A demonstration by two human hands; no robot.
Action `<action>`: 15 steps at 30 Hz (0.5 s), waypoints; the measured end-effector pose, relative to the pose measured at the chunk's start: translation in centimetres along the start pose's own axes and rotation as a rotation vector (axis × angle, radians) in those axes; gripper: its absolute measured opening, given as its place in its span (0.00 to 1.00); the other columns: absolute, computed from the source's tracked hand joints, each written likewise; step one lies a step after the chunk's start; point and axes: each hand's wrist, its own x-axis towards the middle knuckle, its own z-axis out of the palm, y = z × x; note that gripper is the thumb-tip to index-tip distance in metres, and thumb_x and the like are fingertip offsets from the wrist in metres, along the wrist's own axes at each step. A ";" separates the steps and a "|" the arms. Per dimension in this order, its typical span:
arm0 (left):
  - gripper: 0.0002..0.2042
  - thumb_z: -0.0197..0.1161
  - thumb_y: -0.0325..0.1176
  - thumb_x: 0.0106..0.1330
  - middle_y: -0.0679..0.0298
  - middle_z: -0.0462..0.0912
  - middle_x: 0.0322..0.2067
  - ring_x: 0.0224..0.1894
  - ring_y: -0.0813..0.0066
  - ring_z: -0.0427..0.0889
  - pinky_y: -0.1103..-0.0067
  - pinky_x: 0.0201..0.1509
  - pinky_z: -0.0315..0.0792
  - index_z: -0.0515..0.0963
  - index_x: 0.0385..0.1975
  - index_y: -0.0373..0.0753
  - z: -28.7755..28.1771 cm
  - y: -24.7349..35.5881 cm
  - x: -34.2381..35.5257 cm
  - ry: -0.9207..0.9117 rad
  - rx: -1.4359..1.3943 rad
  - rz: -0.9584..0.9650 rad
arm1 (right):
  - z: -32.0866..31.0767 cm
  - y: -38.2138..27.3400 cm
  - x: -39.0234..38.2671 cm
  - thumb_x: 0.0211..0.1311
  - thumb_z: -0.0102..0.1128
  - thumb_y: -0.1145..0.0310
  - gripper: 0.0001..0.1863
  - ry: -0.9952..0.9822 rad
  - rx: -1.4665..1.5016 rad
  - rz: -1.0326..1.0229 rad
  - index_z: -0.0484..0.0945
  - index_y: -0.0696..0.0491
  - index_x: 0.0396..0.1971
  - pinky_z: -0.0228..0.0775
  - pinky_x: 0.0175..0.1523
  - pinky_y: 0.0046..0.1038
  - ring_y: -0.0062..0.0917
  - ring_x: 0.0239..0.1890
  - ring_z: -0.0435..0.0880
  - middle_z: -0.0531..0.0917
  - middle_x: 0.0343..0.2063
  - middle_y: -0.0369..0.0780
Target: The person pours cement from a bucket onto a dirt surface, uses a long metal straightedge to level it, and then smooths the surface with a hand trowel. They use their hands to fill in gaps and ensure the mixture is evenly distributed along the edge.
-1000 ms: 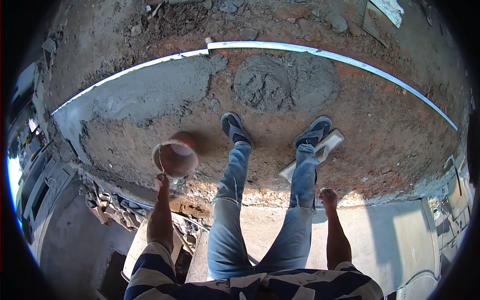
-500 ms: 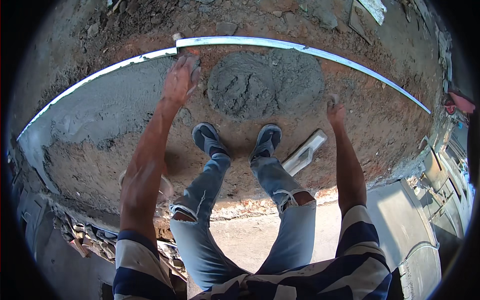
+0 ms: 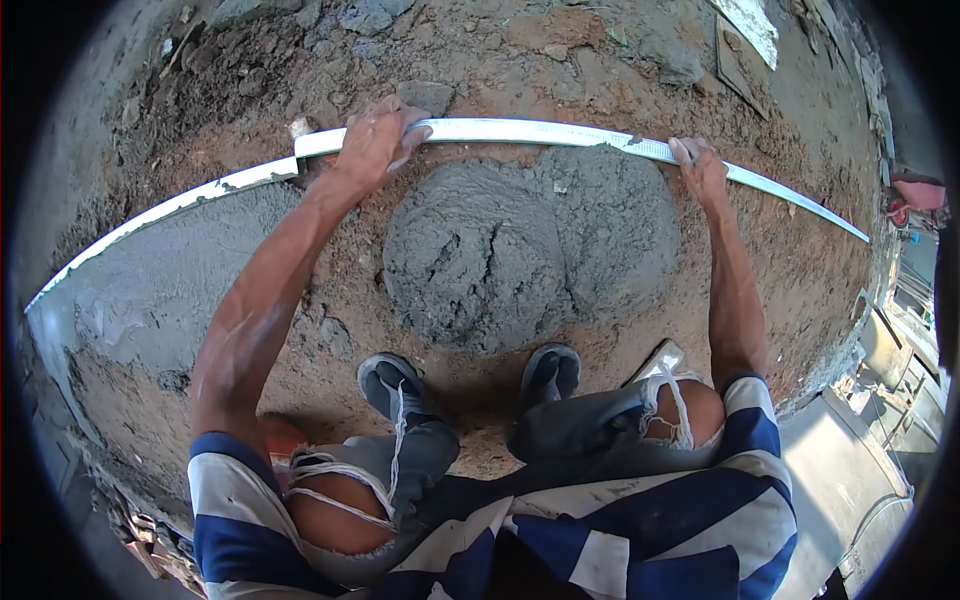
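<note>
A long white metal strip (image 3: 530,131) arcs across the earth in front of me. My left hand (image 3: 378,145) has its fingers closed over the strip near its left end. Farther along, my right hand (image 3: 702,168) pinches the same strip, thumb on the near side. Between my arms, just on the near side of the strip, lies a heap of wet grey mortar (image 3: 475,265). A second white strip (image 3: 180,206) runs off to the left, its end meeting the held one. Smoothed mortar (image 3: 160,285) lies along its near side.
A float (image 3: 658,358) lies partly hidden behind my right knee. An orange object (image 3: 282,434) shows beside my left knee. Stones (image 3: 425,97) and loose soil lie beyond the strip. A flat board (image 3: 740,65) is at the far right. My shoes (image 3: 395,383) stand close to the mortar heap.
I have crouched lower, so my knees are bent and the ground looks closer. Both hands have reached forward and taken hold of the right-hand metal strip.
</note>
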 end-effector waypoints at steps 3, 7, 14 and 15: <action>0.14 0.59 0.39 0.65 0.51 0.79 0.36 0.40 0.51 0.77 0.63 0.46 0.70 0.80 0.44 0.38 0.1 0.5 0.4 -0.004 -0.024 0.006 | -0.1 0.6 0.0 0.65 0.44 0.40 0.27 0.077 0.020 -0.045 0.81 0.47 0.42 0.68 0.50 0.43 0.42 0.45 0.79 0.81 0.39 0.45; 0.13 0.59 0.40 0.65 0.52 0.80 0.34 0.36 0.53 0.78 0.62 0.43 0.71 0.81 0.43 0.40 1.1 0.6 -1.6 -0.006 -0.082 -0.046 | 0.4 -0.5 -0.7 0.66 0.45 0.43 0.26 0.063 0.006 -0.055 0.82 0.49 0.41 0.68 0.49 0.42 0.42 0.43 0.79 0.81 0.38 0.44; 0.16 0.56 0.44 0.67 0.58 0.78 0.41 0.49 0.58 0.75 0.55 0.50 0.63 0.78 0.49 0.44 1.0 2.3 -2.0 -0.071 -0.059 -0.094 | 0.9 0.8 -2.1 0.66 0.50 0.47 0.24 0.094 0.054 -0.052 0.82 0.54 0.40 0.68 0.50 0.38 0.42 0.43 0.79 0.82 0.38 0.47; 0.18 0.55 0.47 0.67 0.58 0.78 0.42 0.50 0.57 0.74 0.56 0.51 0.63 0.77 0.50 0.43 0.7 2.5 -2.0 -0.096 -0.062 -0.081 | 0.6 0.7 -2.2 0.66 0.49 0.47 0.25 0.104 0.042 -0.036 0.82 0.55 0.40 0.68 0.50 0.37 0.42 0.43 0.79 0.81 0.38 0.47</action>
